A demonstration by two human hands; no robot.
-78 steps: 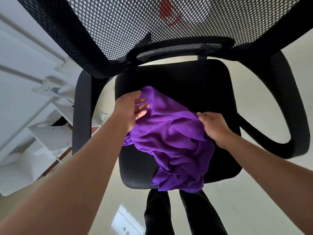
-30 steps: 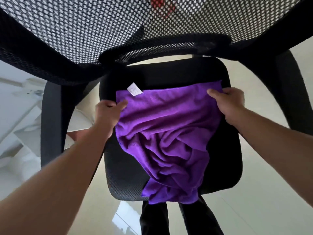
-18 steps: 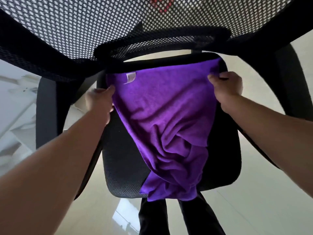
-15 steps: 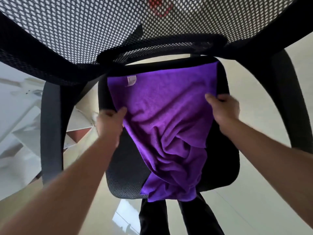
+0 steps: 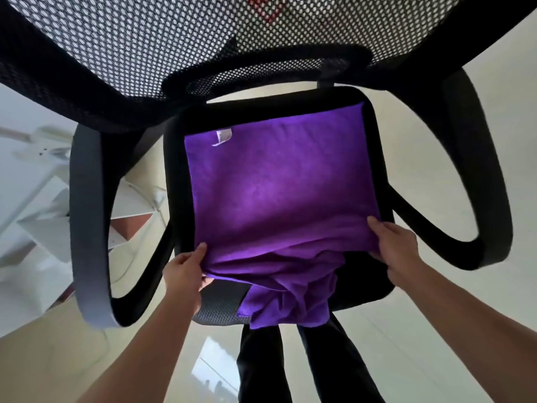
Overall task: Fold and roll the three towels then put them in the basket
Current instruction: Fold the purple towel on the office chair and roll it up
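A purple towel (image 5: 279,193) lies spread flat over the black seat of an office chair (image 5: 380,158), with a white label near its far left corner. Its near part is bunched and hangs over the seat's front edge. My left hand (image 5: 186,269) pinches the towel's left edge near the front of the seat. My right hand (image 5: 392,245) rests on the towel's right edge, fingers pressing the cloth. No other towels and no basket are in view.
The chair's mesh backrest (image 5: 203,39) fills the top of the view, and its armrests (image 5: 87,228) curve out on both sides. White shelving (image 5: 37,199) stands on the left. A glossy pale floor (image 5: 465,330) lies below, with my dark trouser legs (image 5: 305,362) in front.
The crumpled towel has been pulled out flat toward the seat's back. Both hands have since slid back along its side edges to the front of the seat.
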